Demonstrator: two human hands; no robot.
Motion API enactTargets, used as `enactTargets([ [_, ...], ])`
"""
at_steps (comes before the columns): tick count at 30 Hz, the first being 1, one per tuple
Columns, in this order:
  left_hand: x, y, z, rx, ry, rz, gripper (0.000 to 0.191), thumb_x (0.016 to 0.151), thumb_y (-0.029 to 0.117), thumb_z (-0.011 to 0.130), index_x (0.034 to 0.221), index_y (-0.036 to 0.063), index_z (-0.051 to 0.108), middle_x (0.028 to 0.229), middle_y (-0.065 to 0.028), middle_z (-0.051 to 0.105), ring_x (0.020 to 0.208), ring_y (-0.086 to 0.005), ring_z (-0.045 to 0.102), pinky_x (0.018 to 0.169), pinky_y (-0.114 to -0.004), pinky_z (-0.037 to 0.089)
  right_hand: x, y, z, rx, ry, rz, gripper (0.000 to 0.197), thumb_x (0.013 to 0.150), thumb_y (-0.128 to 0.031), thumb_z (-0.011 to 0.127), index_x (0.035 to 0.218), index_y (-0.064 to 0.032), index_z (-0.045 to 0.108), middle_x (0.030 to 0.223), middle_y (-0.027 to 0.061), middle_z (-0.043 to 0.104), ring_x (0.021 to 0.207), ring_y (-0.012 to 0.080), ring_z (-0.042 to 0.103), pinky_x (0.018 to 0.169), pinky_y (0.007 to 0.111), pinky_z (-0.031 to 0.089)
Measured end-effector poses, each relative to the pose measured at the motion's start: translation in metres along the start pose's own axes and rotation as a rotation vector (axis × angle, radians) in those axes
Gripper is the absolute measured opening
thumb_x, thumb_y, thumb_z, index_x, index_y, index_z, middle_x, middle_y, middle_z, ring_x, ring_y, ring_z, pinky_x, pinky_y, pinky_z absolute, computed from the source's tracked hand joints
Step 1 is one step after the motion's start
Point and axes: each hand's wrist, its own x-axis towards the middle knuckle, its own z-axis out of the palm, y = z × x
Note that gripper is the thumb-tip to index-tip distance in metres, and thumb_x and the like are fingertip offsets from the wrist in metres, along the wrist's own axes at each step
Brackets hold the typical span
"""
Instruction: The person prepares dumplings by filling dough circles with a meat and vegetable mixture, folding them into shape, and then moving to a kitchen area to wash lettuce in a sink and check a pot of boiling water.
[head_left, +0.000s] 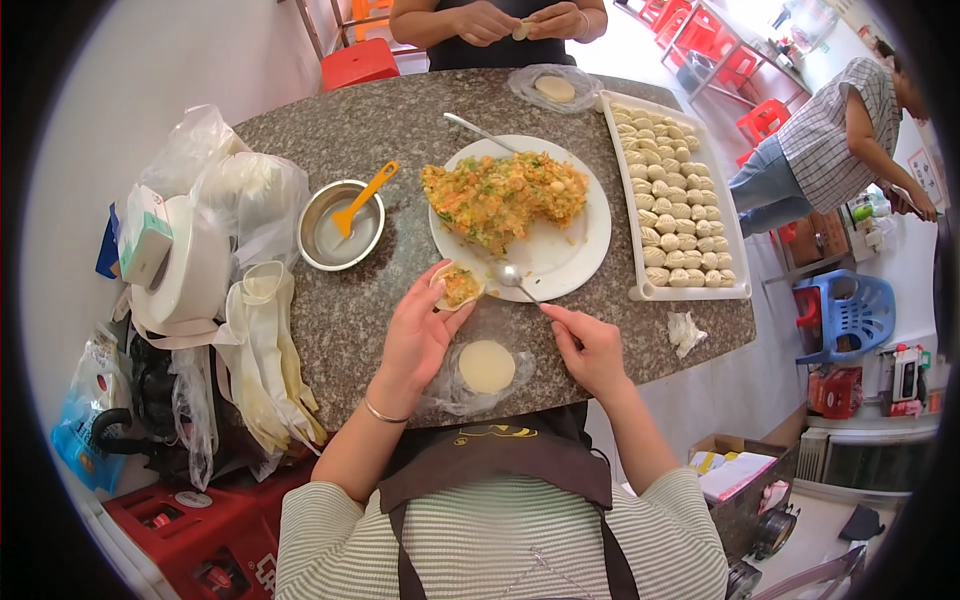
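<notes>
My left hand (420, 330) holds a round dough wrapper (459, 286) with chopped filling on it, beside the near left rim of a large white plate (566, 266). In my right hand (589, 341) is the handle of a metal spoon (508, 275), its bowl over the plate's near edge. A mound of orange and green filling (502, 195) covers the back of the plate, where a second metal utensil (480, 131) rests on the rim. Between my wrists, another flat wrapper (487, 367) lies on clear plastic (450, 386). Pleated dumplings (675, 202) stand in rows in a white tray (739, 247) at the right.
A metal bowl (304, 232) with liquid and an orange brush (364, 201) stands left of the plate. Plastic bags (251, 195) and rubber gloves (262, 352) lie at the left edge. Opposite, a co-worker's hands (517, 22) hold dough. Crumpled tissue (685, 334) lies near the right corner.
</notes>
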Motion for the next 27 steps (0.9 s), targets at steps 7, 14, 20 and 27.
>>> enactTargets([
  [7, -0.010, -0.007, 0.007, 0.271, -0.063, 0.149, 0.048, 0.087, -0.003, 0.057, 0.132, -0.0027, 0.041, 0.123, -0.0105, 0.056, 0.109, -0.0192, 0.058, 0.091, -0.027, 0.049, 0.021, 0.012, -0.010, -0.217, 0.097, -0.019, 0.020, 0.079, -0.005, 0.065, 0.098, -0.0079, 0.068, 0.083, 0.0094, 0.061, 0.079, 0.0242, 0.060, 0.067, 0.033, 0.050],
  [14, -0.021, -0.020, 0.026, 0.394, -0.118, 0.240, 0.036, 0.087, 0.001, 0.061, 0.121, -0.0022, 0.051, 0.113, -0.0106, 0.062, 0.104, -0.0160, 0.059, 0.088, -0.027, 0.048, 0.024, -0.036, 0.010, 0.638, 0.080, 0.042, 0.019, 0.079, -0.003, 0.069, 0.097, -0.0003, 0.067, 0.087, 0.0097, 0.066, 0.080, 0.0176, 0.062, 0.075, 0.028, 0.048],
  [20, -0.026, -0.022, 0.030, 0.567, -0.262, 0.488, 0.026, 0.086, -0.001, 0.063, 0.111, -0.0011, 0.055, 0.116, -0.0129, 0.059, 0.106, -0.0179, 0.058, 0.090, -0.030, 0.048, 0.023, -0.035, 0.009, 0.854, 0.040, 0.291, 0.011, 0.081, -0.003, 0.068, 0.090, 0.0012, 0.066, 0.086, 0.0069, 0.066, 0.080, 0.0127, 0.061, 0.074, 0.025, 0.047],
  [27, -0.028, -0.027, 0.028, 0.632, -0.247, 0.583, 0.014, 0.086, -0.004, 0.060, 0.100, -0.0020, 0.060, 0.115, -0.0174, 0.058, 0.102, -0.0203, 0.059, 0.087, -0.030, 0.049, 0.027, -0.044, 0.008, 0.674, 0.113, 0.124, 0.009, 0.080, -0.005, 0.069, 0.087, -0.0007, 0.066, 0.085, 0.0074, 0.065, 0.079, 0.0154, 0.061, 0.074, 0.027, 0.047],
])
